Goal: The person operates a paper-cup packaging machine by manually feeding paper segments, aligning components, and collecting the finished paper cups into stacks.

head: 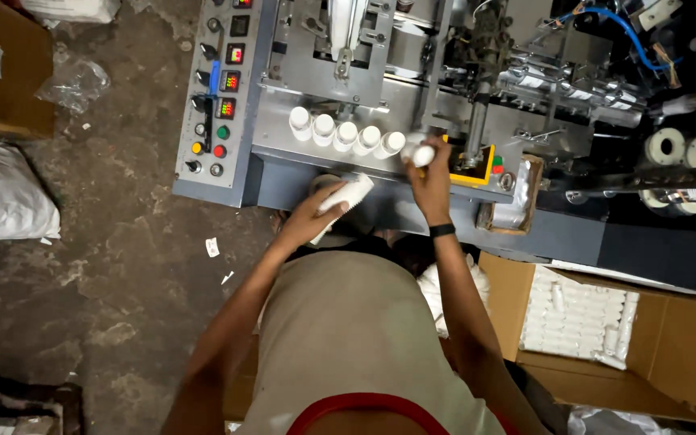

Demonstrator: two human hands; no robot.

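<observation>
My left hand (309,219) grips a white plastic tube (346,196) below the front edge of a grey metal machine (283,121). Higher up, my right hand (428,179) holds another white tube (419,151) at the machine's ledge, at the right end of a row of several white tubes (346,133) standing cap-up in a line. A black band sits on my right wrist (442,230).
A control panel (216,97) with knobs, coloured buttons and small displays is at the machine's left. An open cardboard box (606,322) packed with white tubes stands at the lower right. White sacks (2,193) and another cardboard box (6,68) lie on the dirty floor at left.
</observation>
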